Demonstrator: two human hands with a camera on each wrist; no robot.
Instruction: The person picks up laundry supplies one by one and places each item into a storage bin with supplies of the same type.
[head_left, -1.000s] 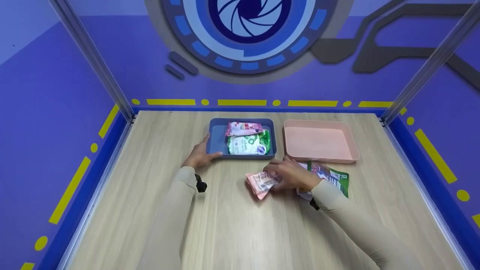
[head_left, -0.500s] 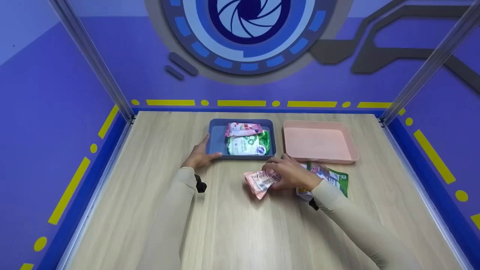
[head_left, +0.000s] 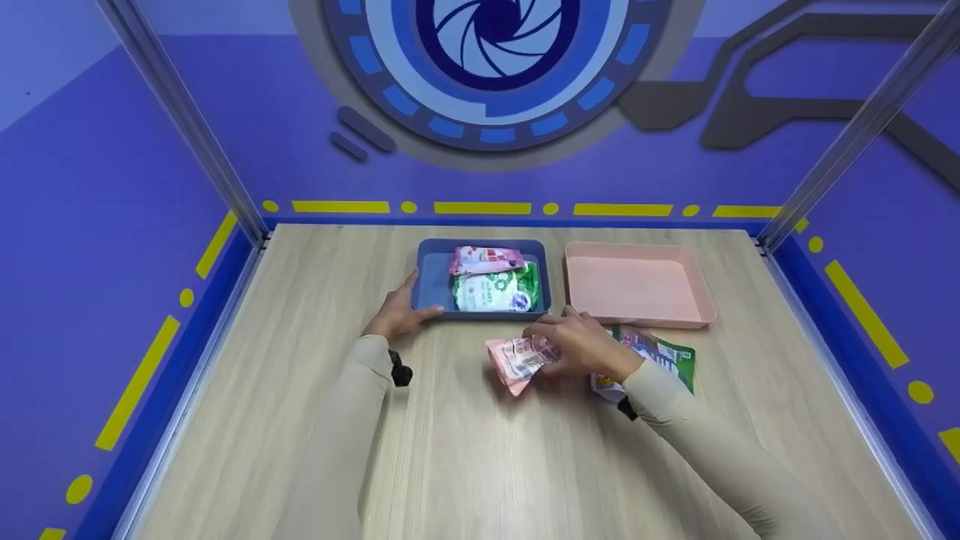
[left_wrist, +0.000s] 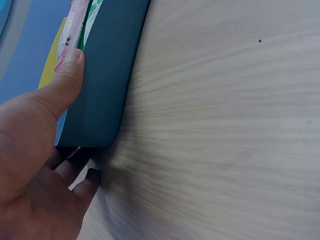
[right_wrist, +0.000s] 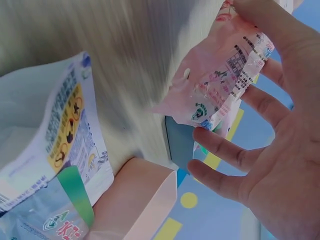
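My left hand (head_left: 396, 311) holds the front left corner of a blue tray (head_left: 433, 281), its thumb against the front wall. In the left wrist view, the other fingers (left_wrist: 86, 187) curve around the tray's end. Inside the tray lie a pink snack packet (head_left: 487, 260) and a green-and-white packet (head_left: 487, 294). My right hand (head_left: 583, 346) pinches a second pink packet (head_left: 516, 364) in front of the tray. The right wrist view shows that pink packet (right_wrist: 215, 75) between thumb and fingers, with two fingers spread away from it.
A pink tray (head_left: 637, 289) with nothing in it stands right of the blue one. A green-and-purple bag (head_left: 675, 360) lies before it, partly hidden by my right hand and sleeve. Metal posts and blue walls bound the wooden table (head_left: 450, 465).
The pink packet in my right hand has shifted very slightly left. My left hand stays on the blue tray, and the other packets look unmoved.
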